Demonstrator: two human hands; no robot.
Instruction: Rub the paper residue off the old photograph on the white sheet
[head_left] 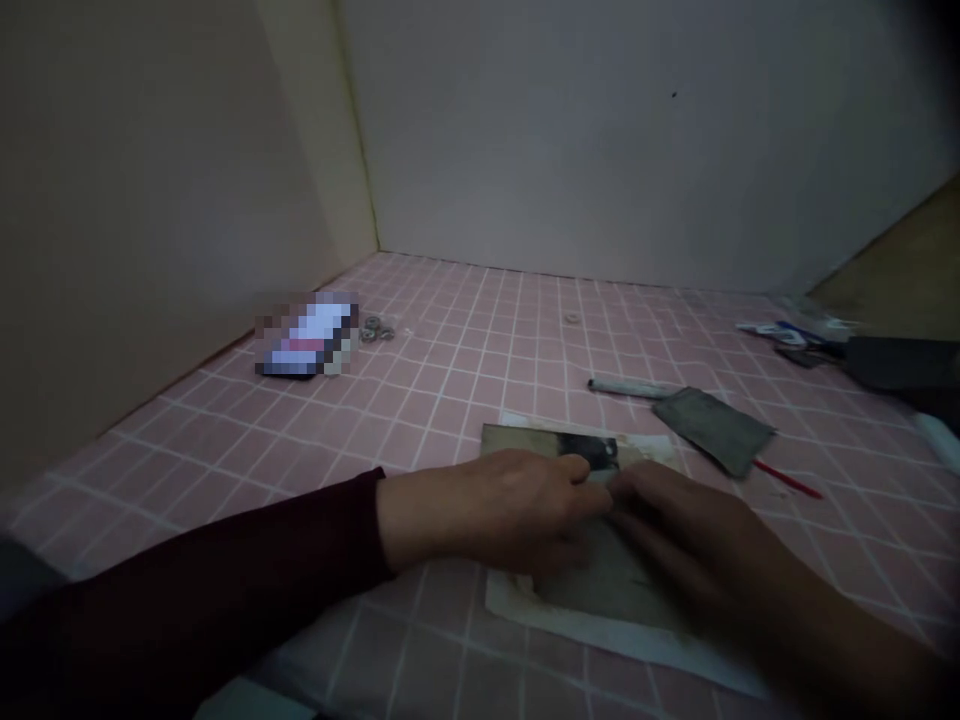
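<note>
My left hand (525, 505) reaches in from the left over a grey-brown sheet (622, 585), its fingers bent together. My right hand (682, 530) meets it from the right, fingertips close to the left ones and curled together. Whatever sits between the fingertips is too small and blurred to make out. Beneath the sheet lies a stained white paper or cloth (570, 625). A flat strip (517, 438) with a dark patch (589, 450) shows just beyond my fingers.
Behind my right hand lie a grey-green abrasive-looking piece (712, 430), a pale tube (626, 387) and a red stick (791, 480). A blurred phone (307, 340) and small metal rings (373, 330) are back left; tools (795, 335) and a dark object (900, 365) are at right.
</note>
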